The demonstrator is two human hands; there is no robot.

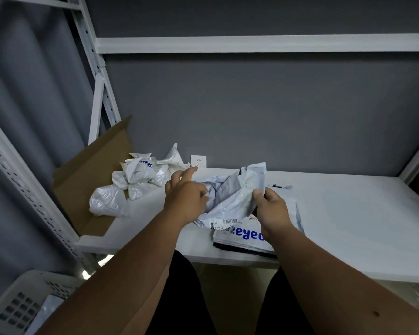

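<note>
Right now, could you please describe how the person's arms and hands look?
Both arms are bare to the frame edge: no sleeves, gloves, watch or rings show on the left hand or the right hand. The right forearm carries one small dark mark. Black clothing covers the lap.

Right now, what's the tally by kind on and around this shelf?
Crumpled mailer bag: 1
Flat mailer stack: 1
Bundled bags: about 6, overlapping
Cardboard box: 1
Wall socket: 1
Plastic basket: 1
Total: about 11
</note>
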